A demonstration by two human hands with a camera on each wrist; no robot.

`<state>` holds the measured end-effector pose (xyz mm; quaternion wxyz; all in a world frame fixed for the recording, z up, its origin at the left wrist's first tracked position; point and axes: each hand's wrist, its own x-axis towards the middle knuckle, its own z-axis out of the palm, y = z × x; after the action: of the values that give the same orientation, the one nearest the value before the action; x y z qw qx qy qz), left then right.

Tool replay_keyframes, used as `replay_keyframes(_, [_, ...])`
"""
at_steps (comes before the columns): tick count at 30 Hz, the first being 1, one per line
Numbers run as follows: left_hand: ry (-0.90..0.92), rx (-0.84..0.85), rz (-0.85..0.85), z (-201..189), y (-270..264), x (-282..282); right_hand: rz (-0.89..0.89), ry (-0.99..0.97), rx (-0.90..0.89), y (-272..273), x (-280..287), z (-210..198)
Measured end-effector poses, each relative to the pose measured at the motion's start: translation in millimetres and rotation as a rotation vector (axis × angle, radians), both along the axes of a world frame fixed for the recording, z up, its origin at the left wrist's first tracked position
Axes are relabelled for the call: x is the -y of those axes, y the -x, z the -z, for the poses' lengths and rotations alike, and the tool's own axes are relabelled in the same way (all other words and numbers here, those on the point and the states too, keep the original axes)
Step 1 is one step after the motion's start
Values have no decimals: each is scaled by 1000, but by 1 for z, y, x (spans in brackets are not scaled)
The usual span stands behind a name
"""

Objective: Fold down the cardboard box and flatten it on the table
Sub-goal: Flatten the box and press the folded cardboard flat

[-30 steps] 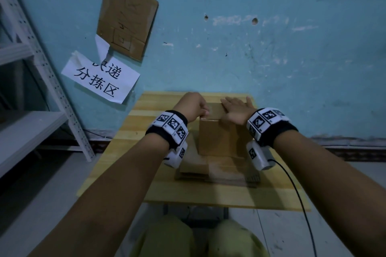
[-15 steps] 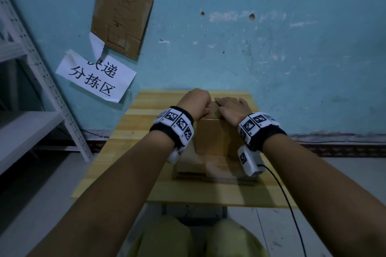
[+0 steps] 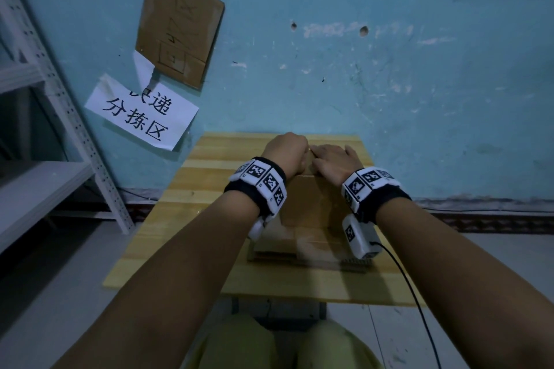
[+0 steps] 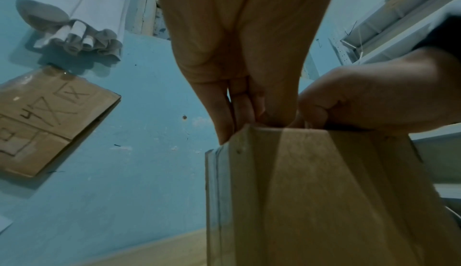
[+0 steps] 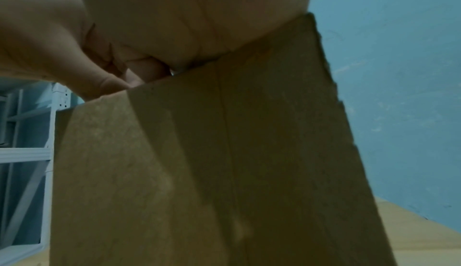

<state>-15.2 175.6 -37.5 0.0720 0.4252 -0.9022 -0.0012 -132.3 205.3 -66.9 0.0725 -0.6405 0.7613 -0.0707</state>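
Both hands met on the top edge of the cardboard box (image 3: pixel 305 201), which stood upright on the wooden table (image 3: pixel 209 189), nearer the wall-side half of it, with its lower flaps spread flat on the tabletop toward the person. The left hand (image 3: pixel 286 153) sat at the left end of that top edge, its fingers (image 4: pixel 239 100) curled tight and pinching the cardboard rim, as the left wrist view showed. The right hand (image 3: pixel 335 160) lay just beside it, touching it, on the same edge; the right wrist view showed its fingers (image 5: pixel 147 69) bent over the rim and gripping the panel. Seen from below, the box panel (image 4: pixel 312 191) rose straight up with a vertical crease down its face. Beyond the table stood a blue wall (image 3: pixel 389 69), and left of the table a white metal shelf (image 3: pixel 39 183). Above the table's left side, a paper sign (image 3: pixel 141 112) and a cardboard sheet (image 3: pixel 180 27) were stuck to the wall.
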Motion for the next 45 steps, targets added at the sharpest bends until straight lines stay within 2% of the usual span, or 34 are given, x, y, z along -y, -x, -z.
replay_keyframes(4, [-6, 38, -18, -2, 1, 5, -4, 2, -1, 0, -1, 0])
replay_keyframes(8, [-71, 1, -62, -4, 0, 7, -9, -4, -17, 1, -1, 0])
replay_keyframes(19, [-75, -13, -132, -8, 7, -6, -19, 4, -11, 1, 0, 1])
replay_keyframes(27, [78, 161, -47, 4, 14, -16, -45, 1, -38, 4, 2, 4])
replay_keyframes(29, [56, 171, -57, 4, 19, -19, -54, 2, -54, 3, 0, 3])
replay_keyframes(33, [-37, 86, -116, -1, 26, -21, -56, -3, -81, 1, -5, 2])
replay_keyframes(38, [-211, -117, -273, -5, 27, -19, -48, 4, -75, 1, -5, 2])
replay_keyframes(40, [-226, -115, -289, -7, 24, -19, -57, -1, -66, 2, -3, 4])
replay_keyframes(45, [-156, 221, -164, -7, 16, -15, -35, -1, -35, 1, -3, 2])
